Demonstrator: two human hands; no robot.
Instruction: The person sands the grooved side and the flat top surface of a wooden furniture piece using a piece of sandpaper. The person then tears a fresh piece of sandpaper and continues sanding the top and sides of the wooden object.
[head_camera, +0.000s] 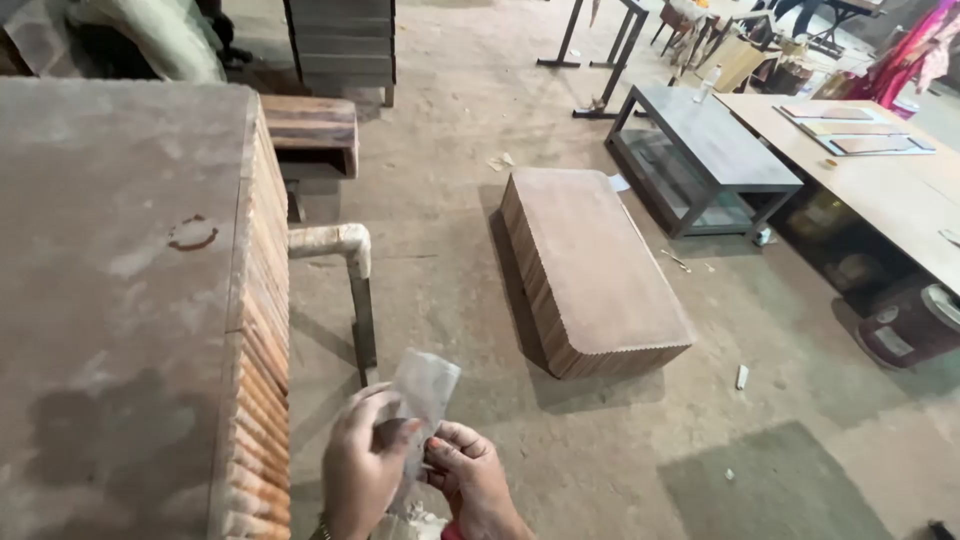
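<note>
Left hand (362, 465) and right hand (468, 472) both pinch a flimsy clear plastic pouch (422, 395) beside the ribbed board stack (262, 330); uneven pulling could likely tear or drop it.

Small clear plastic pouch (422, 392), crinkled, whitish and see-through, roughly rectangular. Held upright, tilted slightly to the right, top corner free in the air. Lower part is pinched between both hands: left hand (362, 462) wraps its left edge with fingers curled over the front, right hand (470, 472) pinches the lower right edge. Sits low in view, above the concrete floor, just right of the stacked boards' edge. Contents cannot be told.
</note>
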